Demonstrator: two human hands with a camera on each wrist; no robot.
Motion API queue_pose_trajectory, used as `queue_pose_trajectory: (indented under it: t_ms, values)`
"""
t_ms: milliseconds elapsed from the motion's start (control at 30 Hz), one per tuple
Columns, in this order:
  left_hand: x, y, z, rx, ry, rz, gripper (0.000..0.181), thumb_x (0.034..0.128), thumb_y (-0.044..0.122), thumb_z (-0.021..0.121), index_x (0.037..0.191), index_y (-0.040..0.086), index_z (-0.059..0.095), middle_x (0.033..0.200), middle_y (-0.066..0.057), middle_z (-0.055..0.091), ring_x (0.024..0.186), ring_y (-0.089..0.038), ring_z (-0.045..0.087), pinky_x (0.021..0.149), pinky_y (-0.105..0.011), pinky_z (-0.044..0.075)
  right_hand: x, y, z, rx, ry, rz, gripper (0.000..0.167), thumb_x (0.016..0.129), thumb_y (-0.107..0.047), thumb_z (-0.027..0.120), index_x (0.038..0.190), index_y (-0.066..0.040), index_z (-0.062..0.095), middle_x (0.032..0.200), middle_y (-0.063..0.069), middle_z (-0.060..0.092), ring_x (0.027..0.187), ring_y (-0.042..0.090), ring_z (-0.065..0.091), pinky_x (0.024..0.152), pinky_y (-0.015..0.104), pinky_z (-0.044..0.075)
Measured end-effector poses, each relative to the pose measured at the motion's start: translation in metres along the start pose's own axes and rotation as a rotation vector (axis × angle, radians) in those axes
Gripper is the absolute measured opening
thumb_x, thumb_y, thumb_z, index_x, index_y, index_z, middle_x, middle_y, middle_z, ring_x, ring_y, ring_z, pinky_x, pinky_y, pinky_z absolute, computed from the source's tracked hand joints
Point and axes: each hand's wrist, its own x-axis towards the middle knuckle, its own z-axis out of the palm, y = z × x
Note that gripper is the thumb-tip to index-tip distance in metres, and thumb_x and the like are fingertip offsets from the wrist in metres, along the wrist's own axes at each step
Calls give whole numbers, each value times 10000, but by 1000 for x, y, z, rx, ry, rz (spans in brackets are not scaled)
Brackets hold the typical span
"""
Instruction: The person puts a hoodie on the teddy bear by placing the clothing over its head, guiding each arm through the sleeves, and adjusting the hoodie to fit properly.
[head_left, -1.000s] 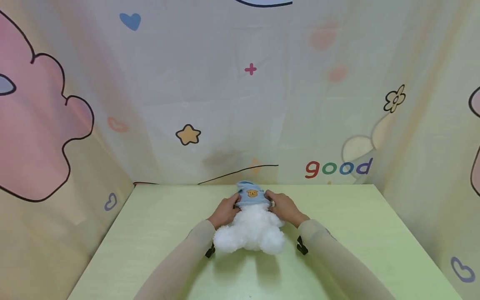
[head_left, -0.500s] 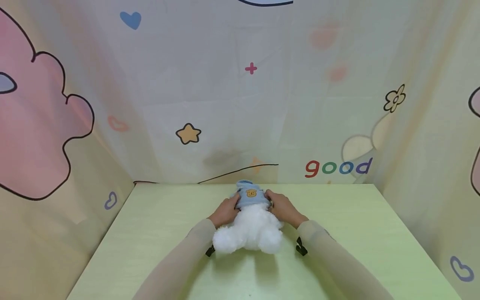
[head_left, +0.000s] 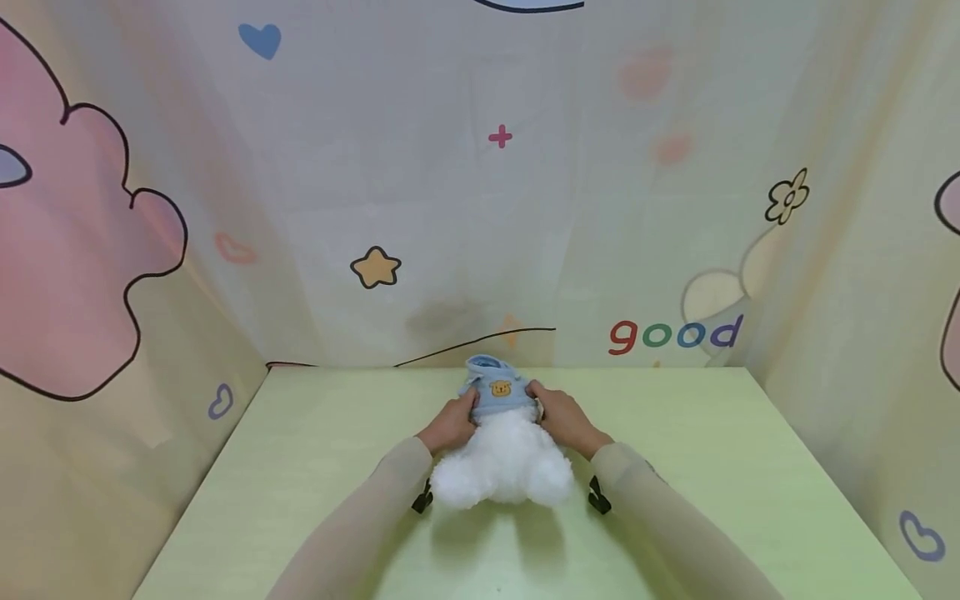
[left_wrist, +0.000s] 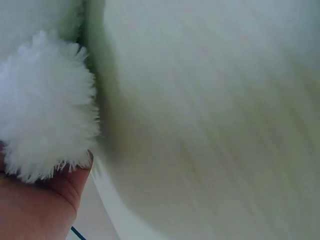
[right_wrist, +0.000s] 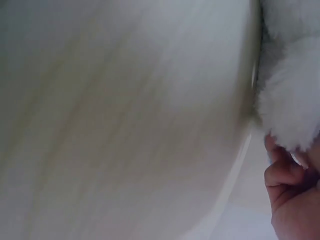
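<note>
A fluffy white plush toy lies on the table in the head view, two rounded limbs toward the near side. Over its far end sits a small light-blue garment with a brown animal-face patch and a round opening at the top. My left hand grips the garment's left side, thumb on top. On the opposite side, my right hand pinches the garment's edge. In the left wrist view white fur partly covers the left fingers; in the right wrist view curled fingers lie beneath the fur. The toy's far end is hidden.
A pale green table spreads around the toy. Behind it and at both sides hangs a printed curtain with stars, hearts and the word "good". Dark straps show under the wrists.
The garment's top has shifted slightly left and up, and its round opening shows wider. The toy's near limbs have shifted slightly to the right. Both hands keep their hold.
</note>
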Motion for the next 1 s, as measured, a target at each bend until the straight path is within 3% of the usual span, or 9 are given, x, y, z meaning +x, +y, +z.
queue_pose_trajectory:
  t_ms: [167,400,667,733,833,933,1000]
  values:
    - [1,0,4,36,27,46,261,864,-66,510,1064,44,384,927,-175,592,837,-241,544,748,-370,434,3,-1,-1,-28,5,-16,303,875,2,621,1124,-124,503,1057,113,707,848,250,673,749,375,515]
    - [4,4,7,54,68,72,343,896,-37,478,1231,-2,413,1138,-257,625,1041,-377,630,874,-453,499,5,-1,-3,-27,-14,-12,254,896,-12,593,1088,-111,460,924,107,672,705,203,617,630,332,467]
    - [0,8,11,41,151,32,515,874,-43,506,1383,-27,429,1297,-267,594,1169,-433,593,978,-509,483,5,-10,-5,-25,0,39,225,928,-43,588,1114,-103,475,988,127,673,740,246,631,641,364,480]
    - [-1,9,12,55,181,15,497,864,-26,516,1360,-14,488,1273,-241,621,1140,-415,612,939,-497,503,5,-11,-6,-43,7,56,223,926,-44,592,1121,-102,501,987,135,681,746,271,644,639,378,489]
    - [-2,10,11,78,219,-3,311,842,-9,523,1141,15,606,1035,-173,683,891,-308,649,723,-394,510,3,-10,-8,-60,6,68,227,896,-27,601,1092,-116,527,957,115,682,734,257,635,620,352,473]
    - [-6,10,7,79,236,-22,114,816,-18,527,893,62,554,752,-77,557,651,-193,490,572,-289,357,2,-6,-15,-26,-28,60,203,867,-17,606,1009,-122,506,845,97,633,682,218,565,615,308,409]
    - [-10,12,1,74,244,-33,135,801,-35,536,822,91,493,683,-41,450,601,-174,393,550,-277,285,1,-6,-22,15,-66,61,182,875,-52,619,974,-133,490,802,80,601,676,197,531,624,299,385]
